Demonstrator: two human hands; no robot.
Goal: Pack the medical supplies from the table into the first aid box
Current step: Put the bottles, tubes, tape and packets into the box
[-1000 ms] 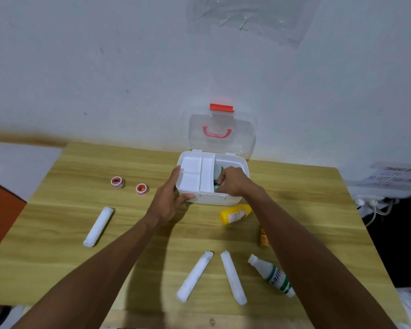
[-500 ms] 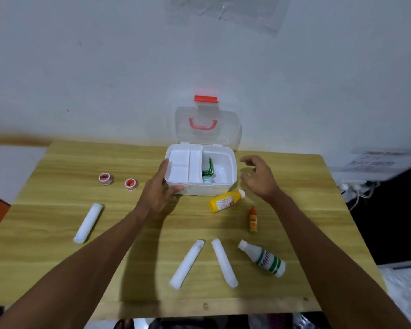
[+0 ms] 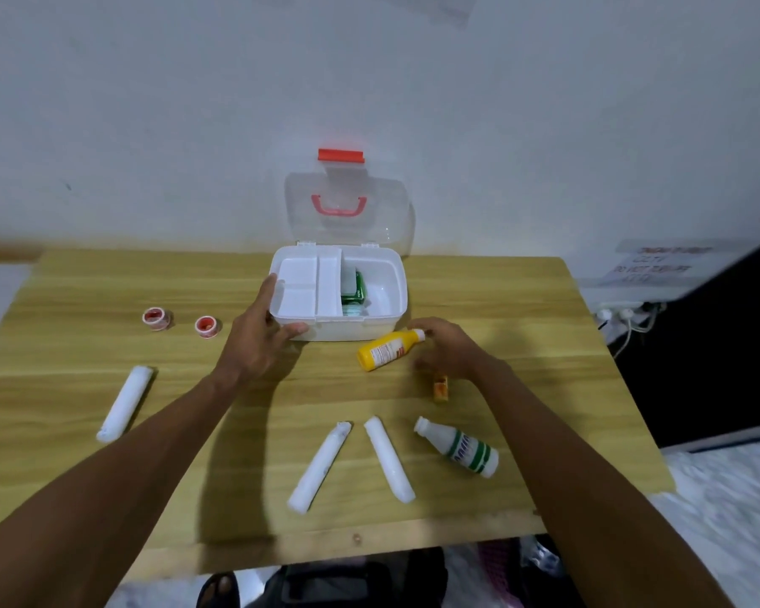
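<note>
The white first aid box point(image 3: 356, 330) stands open at the table's far middle, its clear lid point(image 3: 347, 221) raised. A green packet point(image 3: 358, 286) lies inside beside the white tray insert. My left hand point(image 3: 255, 340) grips the box's front left corner. My right hand point(image 3: 450, 348) hovers with fingers spread, fingertips at the cap of the yellow bottle point(image 3: 385, 351), which lies on the table. A small orange bottle point(image 3: 440, 388) lies partly under that hand. A white bottle with green stripes point(image 3: 461, 447) lies nearer me.
Three white gauze rolls lie on the wooden table: one at the left point(image 3: 126, 403), two near the front edge point(image 3: 319, 467) point(image 3: 389, 458). Two red tape rolls point(image 3: 156, 318) point(image 3: 206, 325) sit left of the box. A power strip point(image 3: 624, 307) is off the right edge.
My right hand left the box's inside, swung out to the right, then came down to the yellow bottle's cap. My left hand stayed on the box corner.
</note>
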